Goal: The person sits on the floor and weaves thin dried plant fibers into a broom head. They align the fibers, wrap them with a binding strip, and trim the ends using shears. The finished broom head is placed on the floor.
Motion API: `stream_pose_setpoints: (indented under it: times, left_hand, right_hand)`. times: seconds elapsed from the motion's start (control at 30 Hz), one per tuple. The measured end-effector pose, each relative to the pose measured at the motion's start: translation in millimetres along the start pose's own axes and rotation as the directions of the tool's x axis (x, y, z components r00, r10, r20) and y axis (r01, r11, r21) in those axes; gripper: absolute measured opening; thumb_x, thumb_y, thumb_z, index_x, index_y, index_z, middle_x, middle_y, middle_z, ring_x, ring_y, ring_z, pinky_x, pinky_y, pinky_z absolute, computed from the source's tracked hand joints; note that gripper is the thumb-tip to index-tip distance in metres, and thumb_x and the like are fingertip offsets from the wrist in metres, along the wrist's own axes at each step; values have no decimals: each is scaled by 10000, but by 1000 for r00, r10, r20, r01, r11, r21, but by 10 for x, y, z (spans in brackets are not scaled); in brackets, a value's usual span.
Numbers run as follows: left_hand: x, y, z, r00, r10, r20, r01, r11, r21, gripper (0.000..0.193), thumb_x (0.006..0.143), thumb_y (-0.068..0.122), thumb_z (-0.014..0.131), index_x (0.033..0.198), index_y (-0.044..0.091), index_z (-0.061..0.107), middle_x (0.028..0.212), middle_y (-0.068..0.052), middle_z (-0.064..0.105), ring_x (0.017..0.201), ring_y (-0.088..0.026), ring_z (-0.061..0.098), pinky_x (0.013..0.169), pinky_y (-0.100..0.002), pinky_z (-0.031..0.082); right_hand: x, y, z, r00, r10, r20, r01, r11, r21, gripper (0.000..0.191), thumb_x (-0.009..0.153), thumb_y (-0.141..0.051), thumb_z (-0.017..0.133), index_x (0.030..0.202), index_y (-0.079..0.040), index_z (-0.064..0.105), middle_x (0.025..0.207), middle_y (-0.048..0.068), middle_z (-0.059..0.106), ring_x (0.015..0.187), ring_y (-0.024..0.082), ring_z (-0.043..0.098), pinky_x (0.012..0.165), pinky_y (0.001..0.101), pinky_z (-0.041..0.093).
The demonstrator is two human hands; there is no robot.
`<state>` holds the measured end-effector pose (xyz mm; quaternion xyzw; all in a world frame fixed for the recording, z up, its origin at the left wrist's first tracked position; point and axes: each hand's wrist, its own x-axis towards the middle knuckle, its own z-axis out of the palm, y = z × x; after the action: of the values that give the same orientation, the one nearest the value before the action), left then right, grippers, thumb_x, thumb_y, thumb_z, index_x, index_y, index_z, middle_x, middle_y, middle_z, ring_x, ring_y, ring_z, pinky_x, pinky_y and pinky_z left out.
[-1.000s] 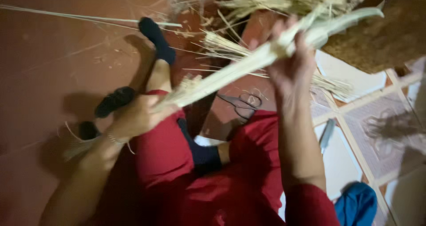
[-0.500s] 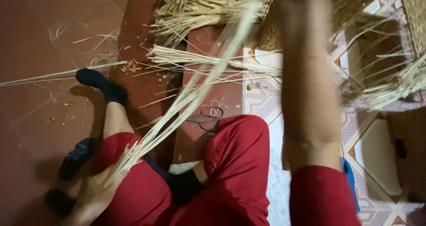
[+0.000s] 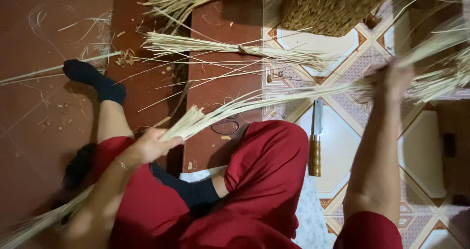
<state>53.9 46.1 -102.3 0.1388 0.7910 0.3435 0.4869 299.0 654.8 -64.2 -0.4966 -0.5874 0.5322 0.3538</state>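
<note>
Fibre bundle: a long sheaf of pale dried stalks (image 3: 274,100) spans the frame from lower left to upper right, above the lap; half a second ago it rose steeply, now it lies close to level — drawn out between the hands.
Left hand: the left hand (image 3: 149,146) is clamped on the splayed butt end, fingers closed.
Right hand: the right hand (image 3: 394,78) is blurred at the far end; fingers appear wrapped round the stalks.
Knife: a wooden-handled knife (image 3: 316,139) lies untouched on the tiled floor (image 3: 342,151), just beside the red-trousered knee (image 3: 267,161).
Surroundings: a tied bundle (image 3: 235,48) and a woven basket (image 3: 333,4) lie beyond — well apart.
</note>
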Motion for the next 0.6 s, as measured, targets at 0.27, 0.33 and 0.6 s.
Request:
stream_pose_setpoints:
  times: [0.27,0.33,0.6]
  left_hand:
    - [172,-70,-134,998,-26,55,33,992,-122,346,944,377,651,989,58,777,559,24,516,407,-68,414,365,-248,332]
    - [210,-54,-121,999,-27,43,32,990,-136,357,961,382,633,981,57,778,547,26,488,402,-69,398,361,-244,315]
    - [112,-68,-233,998,-65,20,68,984,-166,315,944,387,621,993,102,745,545,43,489,394,-57,363,344,-244,295]
  right_hand:
    - [306,588,793,981,138,135,-116,981,-158,286,1107,-216,521,1049,64,548,841,194,727,603,247,729,465,386,627]
    - [392,587,870,992,91,92,-64,963,-260,323,1082,-262,567,1082,61,554,885,183,713,640,234,718,474,386,629]
    - [-599,1030,986,701,-675,231,705,705,-79,172,1055,-70,534,1141,22,651,1077,127,671,982,224,628,891,341,520]
